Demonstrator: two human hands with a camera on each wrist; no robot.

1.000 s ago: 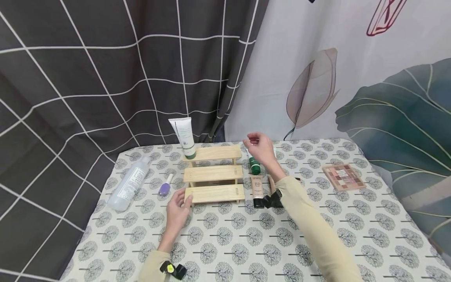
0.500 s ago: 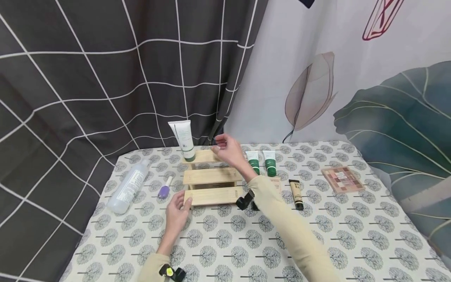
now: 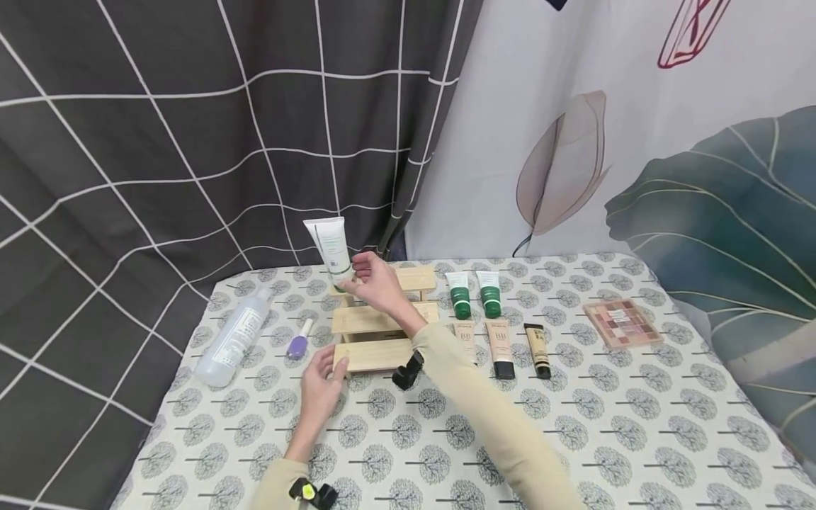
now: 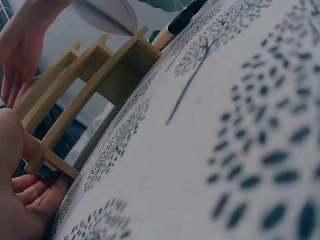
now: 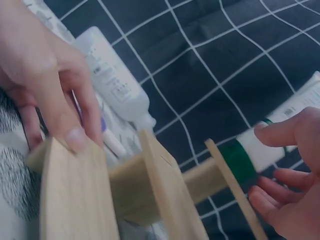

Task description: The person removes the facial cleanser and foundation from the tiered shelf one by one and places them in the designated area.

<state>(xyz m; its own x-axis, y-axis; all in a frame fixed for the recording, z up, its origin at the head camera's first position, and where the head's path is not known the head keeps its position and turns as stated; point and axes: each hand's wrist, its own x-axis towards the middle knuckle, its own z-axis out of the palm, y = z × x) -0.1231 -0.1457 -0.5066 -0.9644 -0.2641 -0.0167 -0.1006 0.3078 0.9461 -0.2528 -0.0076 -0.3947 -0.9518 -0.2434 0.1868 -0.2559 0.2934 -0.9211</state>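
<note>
My left hand [image 3: 321,380] grips the left end of the lowest step of a three-tier wooden display stand [image 3: 385,319], thumb on top and fingers under the edge. On the stand's top step, at its left end, a white tube with a green cap [image 3: 331,244] stands upright on its cap. Right beside that tube is my right hand [image 3: 377,282]. In the right wrist view its thumb [image 5: 282,134] overlaps the tube and the other fingers are spread below it, with a gap visible. Firm contact cannot be made out.
Left of the stand lie a clear bottle [image 3: 232,341] and purple nail polish [image 3: 298,344]. To the right lie two green-and-white tubes [image 3: 459,294], two BB cream tubes [image 3: 499,343], a small beige tube [image 3: 537,348] and an eyeshadow palette [image 3: 621,324]. Curtains hang behind.
My right hand has moved left from over the green-and-white tubes, across the top step, to the standing white tube. The left hand has kept its grip on the stand.
</note>
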